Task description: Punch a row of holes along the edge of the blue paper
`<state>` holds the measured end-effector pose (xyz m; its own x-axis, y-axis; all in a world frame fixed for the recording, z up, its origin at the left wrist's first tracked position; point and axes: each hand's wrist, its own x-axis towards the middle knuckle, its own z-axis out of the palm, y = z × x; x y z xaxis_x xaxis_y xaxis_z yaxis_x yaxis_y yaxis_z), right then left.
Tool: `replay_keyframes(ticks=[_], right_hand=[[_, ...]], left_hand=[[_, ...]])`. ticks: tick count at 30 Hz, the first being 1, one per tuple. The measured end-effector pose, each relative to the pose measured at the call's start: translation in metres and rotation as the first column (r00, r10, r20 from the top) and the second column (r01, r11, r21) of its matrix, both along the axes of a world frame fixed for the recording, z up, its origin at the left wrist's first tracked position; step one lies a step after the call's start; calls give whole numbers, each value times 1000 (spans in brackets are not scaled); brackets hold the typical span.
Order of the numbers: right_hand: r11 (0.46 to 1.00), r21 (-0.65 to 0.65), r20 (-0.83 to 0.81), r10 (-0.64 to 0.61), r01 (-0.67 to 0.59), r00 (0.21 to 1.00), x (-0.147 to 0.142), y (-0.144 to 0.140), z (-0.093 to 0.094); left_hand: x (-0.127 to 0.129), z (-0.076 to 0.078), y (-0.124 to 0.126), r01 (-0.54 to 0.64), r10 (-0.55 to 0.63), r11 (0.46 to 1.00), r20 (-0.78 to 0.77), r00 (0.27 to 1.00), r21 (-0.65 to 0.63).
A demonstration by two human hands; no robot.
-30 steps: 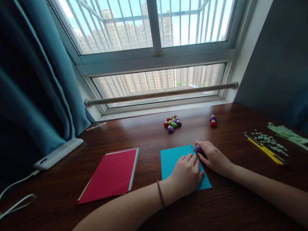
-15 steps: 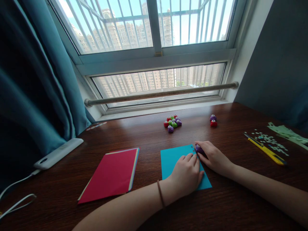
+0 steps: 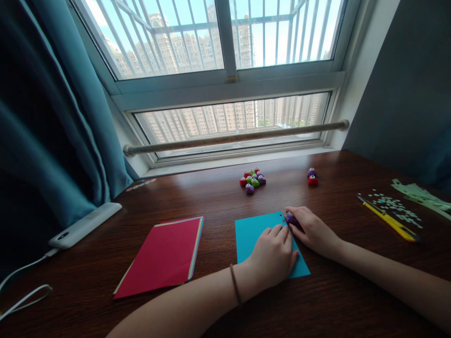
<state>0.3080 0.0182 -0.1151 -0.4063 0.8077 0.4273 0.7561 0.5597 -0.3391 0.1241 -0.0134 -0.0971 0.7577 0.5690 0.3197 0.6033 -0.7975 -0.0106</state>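
Observation:
A sheet of blue paper (image 3: pixel 252 232) lies on the table in front of me, with a few small punched holes near its far right corner. My left hand (image 3: pixel 274 256) rests on the right part of the sheet, fingers laid out on it and holding nothing. At the sheet's right edge, beside those holes, my right hand (image 3: pixel 312 231) is closed on a small purple craft punch (image 3: pixel 291 218). The fingers partly cover the punch, and how far it overlaps the paper is hard to see.
Several red, green and purple punches (image 3: pixel 252 180) stand farther back, and two more (image 3: pixel 312 177) to their right. At left lie a stack of coloured paper (image 3: pixel 164 256) and a white power bank (image 3: pixel 86 225). A yellow utility knife (image 3: pixel 391 220), paper bits (image 3: pixel 398 206) and green strips (image 3: pixel 423 195) lie right.

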Motion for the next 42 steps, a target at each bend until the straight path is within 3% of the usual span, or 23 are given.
replay_keyframes(ticks=[42], right_hand=[[1000,-18,2,-7,7,1000,0,1,-1]], left_hand=[[0,0,0,-4,4,1000,-7,1000,-19]])
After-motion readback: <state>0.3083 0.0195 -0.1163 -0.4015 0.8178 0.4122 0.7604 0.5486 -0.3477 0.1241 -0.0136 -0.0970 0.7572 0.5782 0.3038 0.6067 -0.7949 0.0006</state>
